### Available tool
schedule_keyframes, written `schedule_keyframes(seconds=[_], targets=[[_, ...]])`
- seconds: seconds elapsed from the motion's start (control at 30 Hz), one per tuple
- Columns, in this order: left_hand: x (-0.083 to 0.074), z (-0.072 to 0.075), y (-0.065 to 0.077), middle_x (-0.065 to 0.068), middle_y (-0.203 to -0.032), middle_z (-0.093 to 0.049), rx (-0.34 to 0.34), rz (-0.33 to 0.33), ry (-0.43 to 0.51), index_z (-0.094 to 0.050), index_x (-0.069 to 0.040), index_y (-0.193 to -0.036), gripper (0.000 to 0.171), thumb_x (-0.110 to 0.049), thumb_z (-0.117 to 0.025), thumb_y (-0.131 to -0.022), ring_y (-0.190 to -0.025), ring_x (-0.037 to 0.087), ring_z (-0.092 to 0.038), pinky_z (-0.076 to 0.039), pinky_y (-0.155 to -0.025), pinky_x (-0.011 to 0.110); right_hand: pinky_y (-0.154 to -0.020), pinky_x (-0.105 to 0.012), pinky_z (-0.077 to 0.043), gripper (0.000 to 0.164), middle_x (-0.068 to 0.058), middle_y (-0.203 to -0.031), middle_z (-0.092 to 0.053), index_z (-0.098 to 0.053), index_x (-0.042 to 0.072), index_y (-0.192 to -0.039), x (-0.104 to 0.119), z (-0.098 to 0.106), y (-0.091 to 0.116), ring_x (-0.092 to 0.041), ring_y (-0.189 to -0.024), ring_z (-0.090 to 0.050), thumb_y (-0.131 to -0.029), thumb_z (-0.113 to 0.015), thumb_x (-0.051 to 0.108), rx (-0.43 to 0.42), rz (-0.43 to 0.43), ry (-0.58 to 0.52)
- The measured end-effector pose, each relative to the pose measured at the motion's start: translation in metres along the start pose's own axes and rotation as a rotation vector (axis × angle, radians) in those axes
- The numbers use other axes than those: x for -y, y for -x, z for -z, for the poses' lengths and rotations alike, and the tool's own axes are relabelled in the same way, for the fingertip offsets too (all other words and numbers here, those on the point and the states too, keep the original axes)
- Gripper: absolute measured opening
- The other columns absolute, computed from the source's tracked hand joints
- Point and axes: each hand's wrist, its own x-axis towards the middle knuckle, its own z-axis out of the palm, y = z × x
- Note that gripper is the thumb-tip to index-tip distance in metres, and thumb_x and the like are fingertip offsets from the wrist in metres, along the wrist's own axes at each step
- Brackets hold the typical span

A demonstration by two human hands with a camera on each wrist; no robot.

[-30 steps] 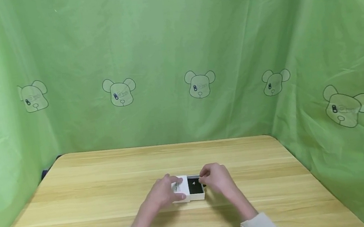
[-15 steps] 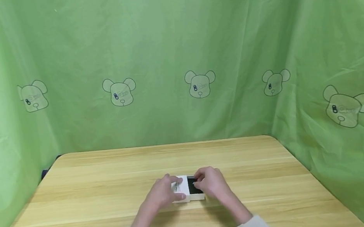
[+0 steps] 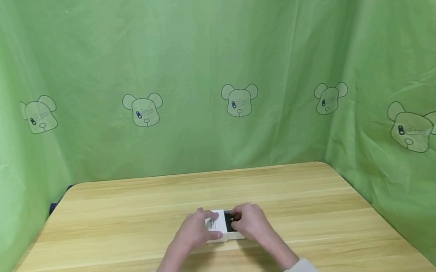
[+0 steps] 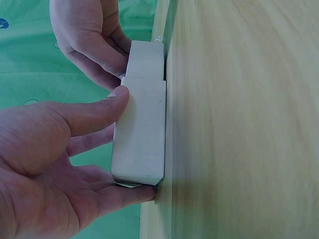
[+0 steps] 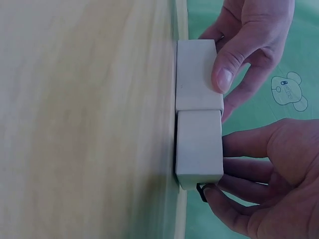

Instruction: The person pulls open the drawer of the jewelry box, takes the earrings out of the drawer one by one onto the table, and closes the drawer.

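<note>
A small white slide-out box stands on the table, its sleeve (image 3: 216, 225) at left and its inner drawer (image 3: 236, 236) pulled out to the right. My left hand (image 3: 192, 231) grips the sleeve, thumb on the near side and fingers at the far side. Inside the drawer lies a black insert (image 3: 229, 225) with a tiny silvery star-shaped piece (image 3: 232, 219). My right hand (image 3: 252, 221) has its thumb and bent forefinger over the insert beside the star; whether they pinch it is hidden. A black tab (image 5: 202, 192) sticks out at the drawer's end, against a right fingertip.
The wood-grain table (image 3: 127, 206) reaches around the box on all sides. Green curtains (image 3: 185, 56) printed with bear heads hang behind the table and along both sides. Black wrist straps with yellow marks sit at both cuffs.
My right hand has moved left and slightly nearer, from the drawer's right end to over the black insert, covering more of it. The left hand and box have stayed put.
</note>
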Motion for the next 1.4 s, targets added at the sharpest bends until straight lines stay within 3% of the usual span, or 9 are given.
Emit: schedule_keyframes(seconds=[0.47,0.87,1.07,1.4], targets=[[0.0006,-0.0005,-0.0006,0.029,-0.143,-0.054,-0.002,-0.002,-0.009,-0.068,-0.010,-0.131,0.057,-0.027,-0.087,-0.079,-0.123,0.048,-0.057,-0.049,-0.104,0.060,-0.085,-0.047,-0.061,0.023,-0.017,-0.102,-0.076,-0.078,-0.001,-0.102,0.0040,-0.0019,0.0014,-0.030,-0.098,-0.070,-0.079,-0.079,0.001,0.050,-0.013,0.029],[0.0008,-0.0012,-0.0016,0.024,-0.138,-0.058,0.000,0.005,0.012,-0.067,-0.011,-0.132,0.057,-0.026,-0.087,-0.080,-0.120,0.044,-0.058,-0.050,-0.103,0.059,-0.083,-0.045,-0.061,0.021,-0.016,-0.099,-0.076,-0.077,-0.001,-0.100,0.0048,-0.0021,0.0016,-0.028,-0.094,-0.069,-0.079,-0.078,0.000,0.047,-0.019,0.022],[0.0016,-0.0020,-0.0012,0.027,-0.144,-0.054,0.001,0.009,0.015,-0.068,-0.011,-0.131,0.057,-0.026,-0.087,-0.080,-0.126,0.048,-0.054,-0.046,-0.106,0.062,-0.082,-0.045,-0.060,0.018,-0.015,-0.096,-0.076,-0.076,0.000,-0.098,0.0046,-0.0020,0.0017,-0.026,-0.091,-0.068,-0.079,-0.078,0.000,0.041,-0.016,0.029],[-0.0006,-0.0005,-0.0013,0.026,-0.145,-0.054,0.001,0.013,0.014,-0.067,-0.011,-0.132,0.057,-0.026,-0.086,-0.080,-0.128,0.048,-0.054,-0.046,-0.108,0.061,-0.073,-0.040,-0.056,0.014,-0.009,-0.084,-0.072,-0.073,0.004,-0.088,0.0053,-0.0005,0.0015,-0.022,-0.080,-0.063,-0.076,-0.075,-0.003,0.026,0.005,0.054]])
